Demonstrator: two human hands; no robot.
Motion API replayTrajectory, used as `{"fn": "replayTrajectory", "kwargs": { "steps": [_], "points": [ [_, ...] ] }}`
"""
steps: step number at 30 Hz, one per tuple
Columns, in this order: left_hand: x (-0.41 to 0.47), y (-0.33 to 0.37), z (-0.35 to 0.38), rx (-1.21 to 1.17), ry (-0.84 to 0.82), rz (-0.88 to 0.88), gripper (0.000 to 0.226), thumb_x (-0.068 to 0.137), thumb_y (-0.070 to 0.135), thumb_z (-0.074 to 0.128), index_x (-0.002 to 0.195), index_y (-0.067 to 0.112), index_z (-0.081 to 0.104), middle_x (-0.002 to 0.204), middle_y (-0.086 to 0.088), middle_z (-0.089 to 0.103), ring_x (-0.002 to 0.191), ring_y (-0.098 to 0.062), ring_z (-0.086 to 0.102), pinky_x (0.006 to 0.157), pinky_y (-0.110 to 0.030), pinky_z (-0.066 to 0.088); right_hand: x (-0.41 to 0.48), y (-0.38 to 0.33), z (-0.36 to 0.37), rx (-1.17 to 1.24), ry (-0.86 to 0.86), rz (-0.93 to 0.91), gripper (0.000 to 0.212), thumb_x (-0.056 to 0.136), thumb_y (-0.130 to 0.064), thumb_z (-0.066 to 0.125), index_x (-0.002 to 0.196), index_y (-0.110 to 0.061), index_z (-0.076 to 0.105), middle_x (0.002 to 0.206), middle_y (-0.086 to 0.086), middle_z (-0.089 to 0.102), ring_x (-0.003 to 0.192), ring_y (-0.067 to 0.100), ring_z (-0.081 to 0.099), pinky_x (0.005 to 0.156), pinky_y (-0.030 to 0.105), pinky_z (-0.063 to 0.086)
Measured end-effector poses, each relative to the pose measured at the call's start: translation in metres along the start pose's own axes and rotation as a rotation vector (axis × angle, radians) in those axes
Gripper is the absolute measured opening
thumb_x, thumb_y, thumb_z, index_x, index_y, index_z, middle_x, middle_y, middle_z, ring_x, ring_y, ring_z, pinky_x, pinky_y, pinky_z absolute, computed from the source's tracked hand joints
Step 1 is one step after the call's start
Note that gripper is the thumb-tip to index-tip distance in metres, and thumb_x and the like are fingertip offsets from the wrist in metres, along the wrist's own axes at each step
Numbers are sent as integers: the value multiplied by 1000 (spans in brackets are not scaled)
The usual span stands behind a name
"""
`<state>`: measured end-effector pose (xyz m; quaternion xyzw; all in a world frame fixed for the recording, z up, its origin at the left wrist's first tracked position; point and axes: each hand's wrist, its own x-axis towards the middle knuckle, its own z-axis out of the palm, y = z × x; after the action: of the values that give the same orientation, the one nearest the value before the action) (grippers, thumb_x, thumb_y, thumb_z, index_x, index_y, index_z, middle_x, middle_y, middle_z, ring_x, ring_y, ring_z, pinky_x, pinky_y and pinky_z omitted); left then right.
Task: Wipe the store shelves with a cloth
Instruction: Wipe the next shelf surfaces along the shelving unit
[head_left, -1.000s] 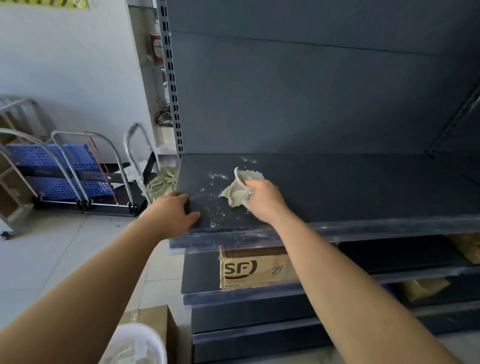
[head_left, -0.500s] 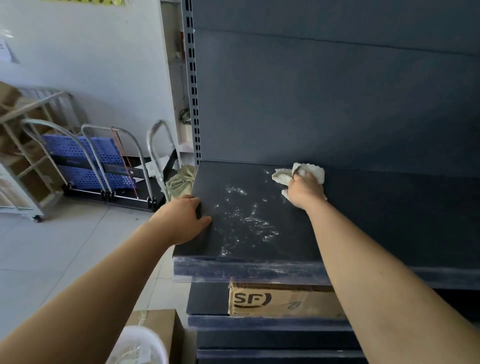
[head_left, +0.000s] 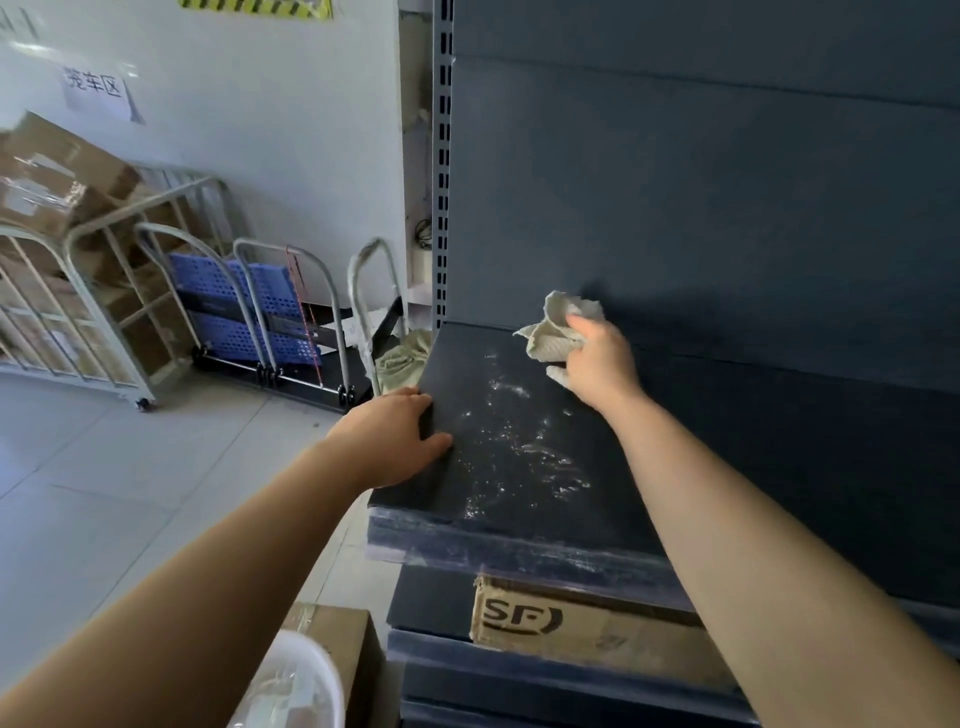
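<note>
A dark blue-grey store shelf (head_left: 727, 447) runs across the right half of the view, with wet white streaks (head_left: 519, 447) near its left end. My right hand (head_left: 597, 364) grips a crumpled pale cloth (head_left: 553, 327) at the back of the shelf, where the board meets the back panel. My left hand (head_left: 395, 436) rests flat on the shelf's left front corner, fingers spread over the edge, holding nothing.
A cardboard box marked SF (head_left: 571, 623) sits on the lower shelf. A white bucket (head_left: 296, 691) and another carton (head_left: 337, 639) stand on the floor below my left arm. Folded blue trolleys (head_left: 244, 312), a metal cage with boxes (head_left: 67, 291) and a greenish rag (head_left: 402, 358) are at left.
My right hand has carried the cloth from the shelf's front-left area to the back edge, leaving wet streaks behind. My left hand has stayed on the corner. The camera has shifted left.
</note>
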<state>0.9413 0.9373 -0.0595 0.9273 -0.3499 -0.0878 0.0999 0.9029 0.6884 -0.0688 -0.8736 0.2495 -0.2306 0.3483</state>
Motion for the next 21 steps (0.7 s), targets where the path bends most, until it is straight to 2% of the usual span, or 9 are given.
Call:
{"fn": "replayTrajectory", "kwargs": {
  "steps": [2, 4, 7, 12, 14, 16, 18, 20, 21],
  "points": [
    [-3, -1, 1, -15, 4, 2, 59, 89, 51, 51, 135, 14, 48, 143, -4, 44, 125, -25, 49, 104, -39, 42, -3, 34, -30, -139, 51, 108, 53, 78, -7, 71, 127, -21, 54, 136, 1, 43, 122, 23, 48, 86, 17, 47],
    [-9, -4, 1, -31, 5, 4, 57, 88, 51, 52, 131, 13, 51, 140, -3, 48, 120, -25, 52, 101, -40, 44, -11, 64, -44, -425, 19, 187, 55, 79, -19, 70, 130, -16, 51, 141, 5, 42, 127, 26, 44, 99, 34, 46],
    [-22, -8, 4, -56, 2, 1, 55, 89, 50, 51, 130, 14, 50, 136, -4, 50, 117, -24, 53, 99, -39, 45, -32, 56, -35, -626, -68, 226, 41, 83, -29, 62, 122, -19, 57, 136, 6, 46, 120, 29, 50, 92, 34, 46],
    [-43, -14, 5, -76, -20, 14, 51, 91, 45, 50, 132, 14, 49, 136, -2, 50, 119, -24, 52, 99, -39, 45, -64, -17, 28, -565, -215, 88, 45, 85, -36, 59, 128, -29, 49, 144, -2, 34, 125, 31, 43, 90, 36, 43],
    [-51, -17, 3, -88, -29, 20, 50, 93, 44, 49, 134, 16, 46, 139, -1, 49, 122, -23, 50, 100, -39, 44, -75, -47, 49, -483, -269, 33, 49, 86, -30, 59, 133, -27, 48, 148, -1, 31, 129, 30, 40, 97, 37, 42],
    [-59, -21, 2, -94, -37, 30, 49, 94, 42, 48, 136, 18, 45, 139, -1, 49, 122, -23, 50, 100, -38, 43, -81, -66, 58, -274, -300, 19, 52, 86, -17, 57, 137, -19, 48, 151, 4, 31, 132, 30, 39, 105, 36, 39],
    [-64, -23, 1, -74, -42, 44, 45, 95, 40, 46, 134, 17, 47, 138, -2, 51, 119, -24, 52, 98, -39, 44, -86, -69, 50, -84, -247, 36, 57, 83, -9, 63, 138, -12, 48, 149, 12, 37, 129, 29, 44, 106, 26, 35],
    [-69, -25, 1, -52, -33, 67, 39, 96, 37, 43, 127, 16, 52, 134, -1, 53, 116, -25, 54, 96, -40, 46, -90, -59, 25, -40, -86, 52, 62, 75, -11, 74, 133, -11, 52, 145, 12, 40, 124, 27, 49, 99, 17, 32],
    [-71, -26, 1, -47, -21, 80, 37, 96, 35, 41, 124, 15, 55, 133, -1, 54, 116, -25, 54, 96, -40, 46, -92, -50, 9, -73, -11, 54, 64, 72, -11, 77, 131, -11, 54, 143, 11, 41, 124, 26, 49, 98, 16, 32]
  ]
}}
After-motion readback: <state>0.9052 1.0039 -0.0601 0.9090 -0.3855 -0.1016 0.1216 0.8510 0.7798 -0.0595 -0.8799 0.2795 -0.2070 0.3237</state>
